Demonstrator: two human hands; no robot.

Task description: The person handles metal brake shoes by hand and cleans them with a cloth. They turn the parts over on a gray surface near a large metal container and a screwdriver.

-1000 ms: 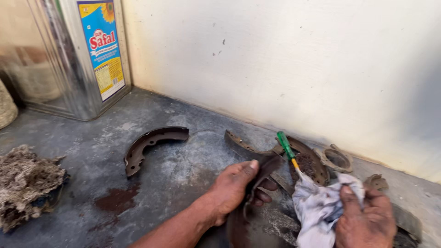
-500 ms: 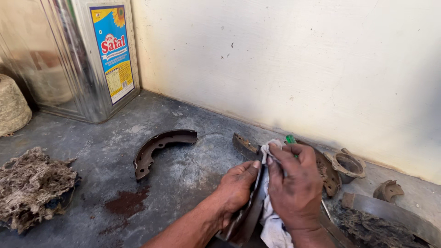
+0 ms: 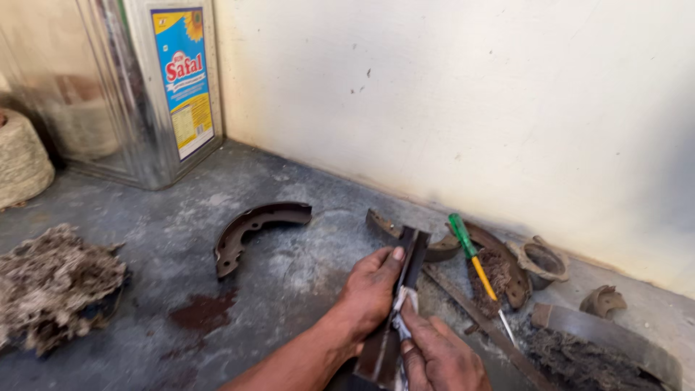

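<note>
At the bottom middle of our view, we hold a dark curved brake shoe (image 3: 402, 304) on edge, its upper tip pointing to about twelve o'clock. Our left hand (image 3: 369, 289) wraps it from the nine o'clock side, fingers curled and pressed together against its flat, thumb along the edge. Our right hand (image 3: 438, 358) comes in from five o'clock, fingertips pinching a fold of pale cloth (image 3: 400, 318) against the shoe's face.

To do this rubbing well, we judge the left hand should keep the shoe braced firmly, while the cloth runs along the curve with steady pressure and fresh folds are turned out as grime loads them.

At ten o'clock from the shoe, a second brake shoe (image 3: 253, 228) lies flat on the grey floor (image 3: 145, 217). At two o'clock, a green-and-yellow screwdriver (image 3: 474, 264) rests across another worn shoe (image 3: 499, 264). Farther toward three o'clock sits a small rusty cup-shaped part (image 3: 543, 261); it looks hollow, with nothing visible inside. Far off at ten o'clock stands a large square metal tin (image 3: 130, 87) with a blue-and-yellow label; its top is out of view, so we cannot tell its contents. A clump of dirty waste fibre (image 3: 54, 282) lies at nine o'clock.
</note>
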